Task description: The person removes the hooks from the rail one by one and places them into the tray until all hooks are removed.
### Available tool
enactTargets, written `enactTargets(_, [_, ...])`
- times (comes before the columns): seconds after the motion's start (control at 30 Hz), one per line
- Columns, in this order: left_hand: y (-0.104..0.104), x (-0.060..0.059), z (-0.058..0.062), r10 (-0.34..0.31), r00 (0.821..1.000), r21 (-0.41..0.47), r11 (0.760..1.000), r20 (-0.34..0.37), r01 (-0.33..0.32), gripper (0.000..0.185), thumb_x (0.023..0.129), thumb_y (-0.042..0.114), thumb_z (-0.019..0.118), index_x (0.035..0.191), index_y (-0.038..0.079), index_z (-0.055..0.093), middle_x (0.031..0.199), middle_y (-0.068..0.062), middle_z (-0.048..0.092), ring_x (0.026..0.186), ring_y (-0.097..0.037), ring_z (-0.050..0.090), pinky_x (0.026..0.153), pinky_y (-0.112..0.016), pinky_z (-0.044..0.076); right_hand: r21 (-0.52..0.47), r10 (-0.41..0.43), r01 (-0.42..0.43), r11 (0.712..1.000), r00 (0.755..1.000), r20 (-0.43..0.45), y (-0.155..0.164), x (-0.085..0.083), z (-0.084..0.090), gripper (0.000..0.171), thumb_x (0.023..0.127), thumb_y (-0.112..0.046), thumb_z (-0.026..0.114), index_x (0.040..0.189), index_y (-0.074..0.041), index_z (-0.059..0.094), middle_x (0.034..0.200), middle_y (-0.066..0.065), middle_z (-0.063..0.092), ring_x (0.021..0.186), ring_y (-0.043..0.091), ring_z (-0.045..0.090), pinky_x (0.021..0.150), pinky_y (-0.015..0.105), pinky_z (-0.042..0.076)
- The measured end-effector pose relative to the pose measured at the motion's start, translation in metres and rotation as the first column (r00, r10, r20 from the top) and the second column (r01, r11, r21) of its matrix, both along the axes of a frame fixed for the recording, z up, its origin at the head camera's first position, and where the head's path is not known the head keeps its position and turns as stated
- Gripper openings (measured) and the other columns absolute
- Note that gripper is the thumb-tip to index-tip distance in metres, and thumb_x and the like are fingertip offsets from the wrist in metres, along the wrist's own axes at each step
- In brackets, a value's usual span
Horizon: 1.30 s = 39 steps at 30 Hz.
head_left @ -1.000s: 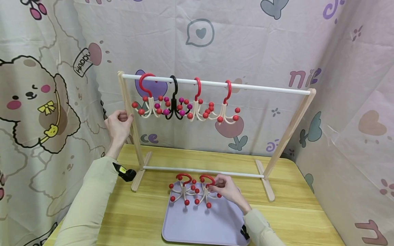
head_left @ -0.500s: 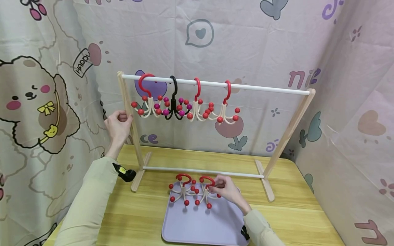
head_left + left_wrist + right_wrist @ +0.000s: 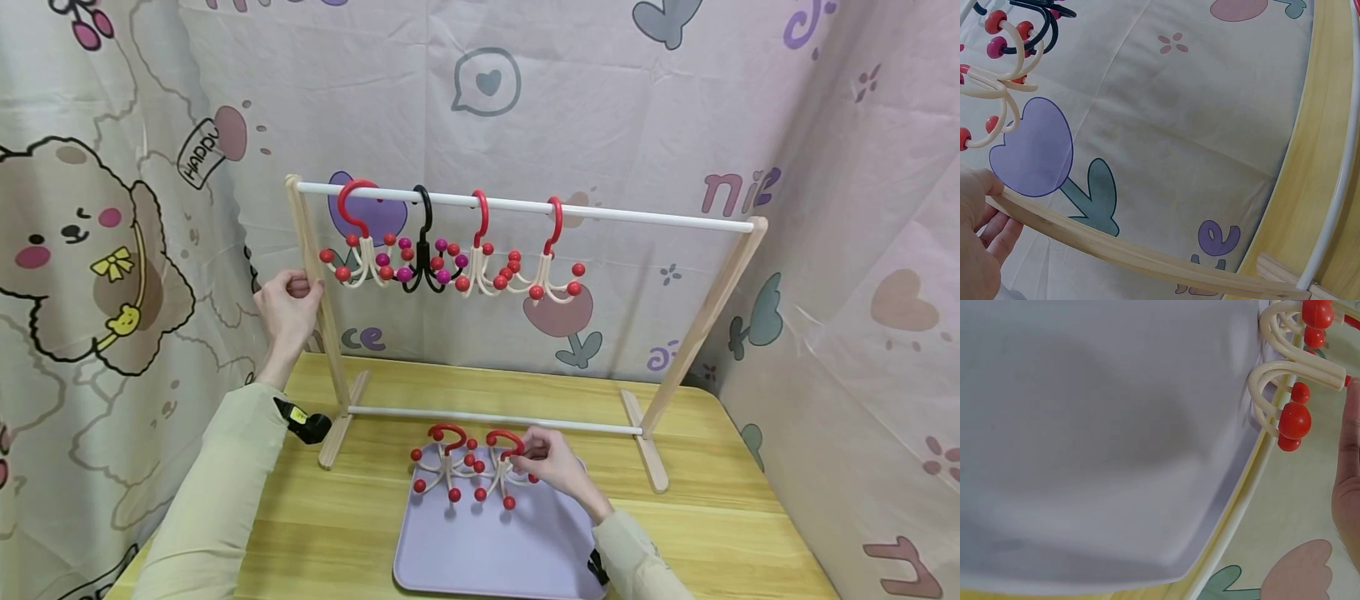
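My left hand (image 3: 288, 308) holds the left wooden post (image 3: 331, 342) of a garment rack, thumb on one side and fingertips on the other in the left wrist view. At the back of a lilac tray (image 3: 487, 550), my right hand (image 3: 555, 462) pinches the neck of a claw hanger (image 3: 502, 473), which has a red hook, cream prongs and red ball tips. A matching claw hanger (image 3: 448, 467) stands upright to its left. In the right wrist view the pinched hanger's cream stem (image 3: 1313, 372) meets my fingertips, its prongs low over the tray.
On the rack's white upper rail (image 3: 660, 217) hang several claw hangers: red-hooked ones and a black one (image 3: 423, 250) with magenta balls. A lower rail (image 3: 487, 418) crosses behind the tray. The wooden right post (image 3: 705, 333) stands on the yellow table (image 3: 720, 533). Printed curtains surround everything.
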<state>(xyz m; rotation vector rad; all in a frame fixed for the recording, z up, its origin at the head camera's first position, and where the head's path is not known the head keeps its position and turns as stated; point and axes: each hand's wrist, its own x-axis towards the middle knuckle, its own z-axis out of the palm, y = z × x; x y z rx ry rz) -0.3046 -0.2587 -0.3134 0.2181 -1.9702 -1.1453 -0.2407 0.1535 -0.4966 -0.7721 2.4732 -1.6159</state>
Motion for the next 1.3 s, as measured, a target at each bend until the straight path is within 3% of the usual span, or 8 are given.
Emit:
enactTargets(0.13, [0.000,0.001,0.000,-0.004,1.000,-0.006,1.000,0.003,0.004,0.024,0.091,0.012,0.067,0.106,-0.006,0.072,0.093,-0.019,0.071,0.063,0.016,0.045,0.066,-0.008,0.038,0.015,-0.006,0.006,1.000,1.000,0.009,-0.002,0.005,0.009,0.014,0.087,-0.003,0.073,0.099,0.002,0.068,0.088,0.021,0.074,0.071,0.007,0.066,0.060,0.019,0.053])
enactTargets(0.33, [0.000,0.000,0.000,-0.009,1.000,0.004,1.000,0.004,0.009,0.024,0.091,0.012,0.068,0.106,-0.006,0.072,0.085,-0.007,0.066,0.065,0.014,0.045,0.072,-0.010,0.037,0.021,0.004,-0.004,1.000,1.000,-0.001,-0.006,0.018,0.032,0.016,0.087,0.001,0.072,0.099,0.008,0.066,0.084,0.024,0.071,0.066,0.007,0.063,0.056,0.018,0.050])
enactTargets(0.47, [0.000,0.000,0.000,-0.006,1.000,-0.001,1.000,-0.001,0.006,0.023,0.090,0.012,0.068,0.105,-0.006,0.072,0.083,-0.004,0.065,0.064,0.014,0.045,0.070,-0.009,0.037,0.046,-0.015,0.016,0.999,1.000,-0.022,-0.004,0.011,0.019,0.018,0.087,-0.002,0.073,0.101,0.007,0.068,0.082,0.023,0.069,0.064,0.005,0.058,0.055,0.017,0.047])
enactTargets(0.6, [0.000,0.001,0.000,-0.006,1.000,-0.006,1.000,0.002,0.006,0.024,0.091,0.012,0.067,0.106,-0.006,0.072,0.088,-0.014,0.069,0.063,0.015,0.045,0.066,-0.008,0.038,0.053,-0.041,0.044,0.998,0.998,-0.052,-0.002,0.002,0.004,0.017,0.087,-0.007,0.075,0.101,0.002,0.069,0.076,0.015,0.066,0.062,0.003,0.053,0.053,0.017,0.044])
enactTargets(0.77, [0.001,0.002,0.000,-0.006,1.000,-0.007,1.000,0.009,0.006,0.025,0.091,0.012,0.067,0.107,-0.006,0.072,0.095,-0.022,0.072,0.061,0.016,0.045,0.062,-0.006,0.038,-0.010,-0.050,0.049,0.999,0.995,-0.092,0.000,-0.002,0.002,0.018,0.085,-0.013,0.079,0.100,-0.004,0.071,0.073,0.005,0.061,0.061,0.000,0.050,0.053,0.016,0.043])
enactTargets(1.0, [0.001,0.001,0.000,0.000,1.000,-0.010,1.000,0.008,0.001,0.024,0.091,0.011,0.067,0.107,-0.006,0.072,0.095,-0.021,0.072,0.061,0.016,0.044,0.063,-0.006,0.038,-0.090,-0.091,0.077,0.993,0.982,-0.166,0.002,-0.004,0.016,0.022,0.085,-0.010,0.078,0.104,0.000,0.071,0.076,0.008,0.061,0.067,0.000,0.052,0.061,0.016,0.045])
enactTargets(1.23, [0.001,0.000,0.000,0.010,1.000,-0.001,1.000,-0.004,-0.010,0.021,0.090,0.011,0.068,0.103,-0.005,0.073,0.081,0.000,0.064,0.060,0.016,0.044,0.066,-0.008,0.038,-0.136,-0.122,0.096,0.986,0.972,-0.201,0.000,-0.003,0.041,0.025,0.084,-0.001,0.077,0.108,0.003,0.071,0.077,0.009,0.060,0.066,0.001,0.049,0.060,0.017,0.043])
enactTargets(1.3, [0.001,0.000,0.000,0.011,1.000,-0.003,1.000,-0.006,-0.012,0.021,0.090,0.011,0.068,0.103,-0.005,0.073,0.081,0.001,0.064,0.060,0.016,0.045,0.065,-0.008,0.038,-0.146,-0.132,0.102,0.984,0.967,-0.218,0.000,-0.003,0.048,0.026,0.084,0.000,0.076,0.108,0.003,0.070,0.077,0.010,0.060,0.066,0.001,0.049,0.059,0.017,0.043])
